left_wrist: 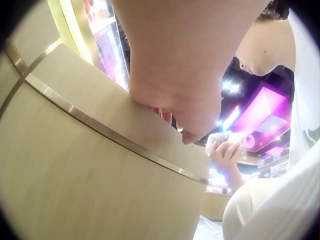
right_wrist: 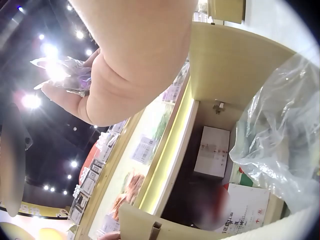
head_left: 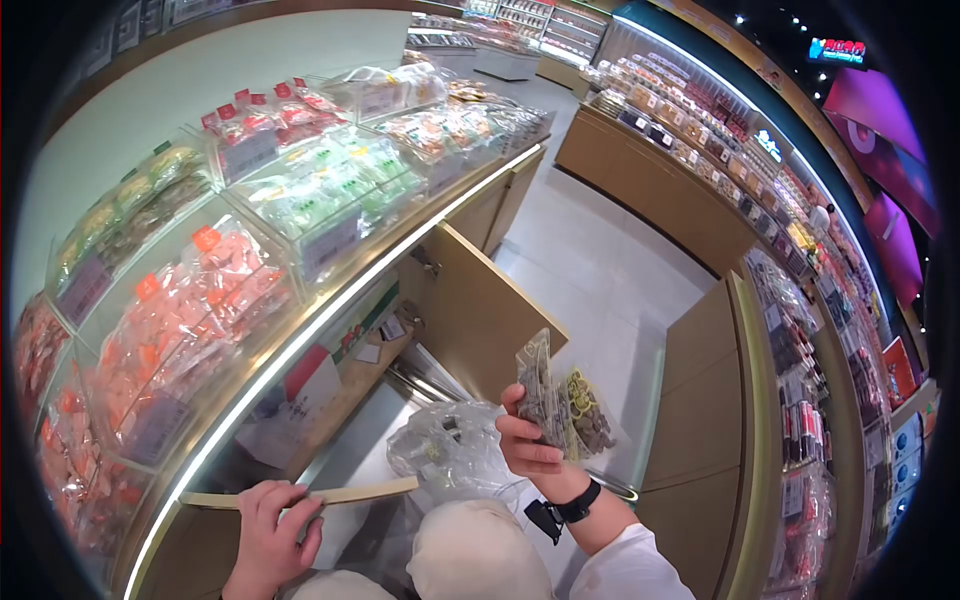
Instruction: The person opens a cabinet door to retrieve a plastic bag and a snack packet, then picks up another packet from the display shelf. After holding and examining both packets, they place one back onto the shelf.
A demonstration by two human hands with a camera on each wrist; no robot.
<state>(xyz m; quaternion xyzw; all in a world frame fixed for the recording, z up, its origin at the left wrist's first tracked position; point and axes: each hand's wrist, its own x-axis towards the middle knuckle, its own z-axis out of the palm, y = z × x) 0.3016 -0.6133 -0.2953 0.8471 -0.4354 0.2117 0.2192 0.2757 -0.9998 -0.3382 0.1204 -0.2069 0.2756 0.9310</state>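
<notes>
In the head view, the right hand (head_left: 530, 446) holds up a clear packet (head_left: 540, 395) of dark pieces, its fingers curled round the lower part; the same hand grips a packet (right_wrist: 70, 75) in the right wrist view. Behind it, another packet with yellow-green rings (head_left: 583, 405) shows. The left hand (head_left: 276, 530) has its fingers bent over the top edge of a light wooden cabinet door (head_left: 370, 492). Seen from the left wrist, that hand (left_wrist: 175, 100) lies at the door's upper edge (left_wrist: 110, 115). Between the hands, a clear plastic bag (head_left: 445, 445) sits low.
A second cabinet door (head_left: 490, 300) stands open ahead. Inside the cabinet are white boxes (right_wrist: 212, 150). Bins of packaged goods (head_left: 200, 330) line the counter on the left, above a lit edge strip (head_left: 290, 370). Another wooden cabinet (head_left: 700, 400) stands on the right.
</notes>
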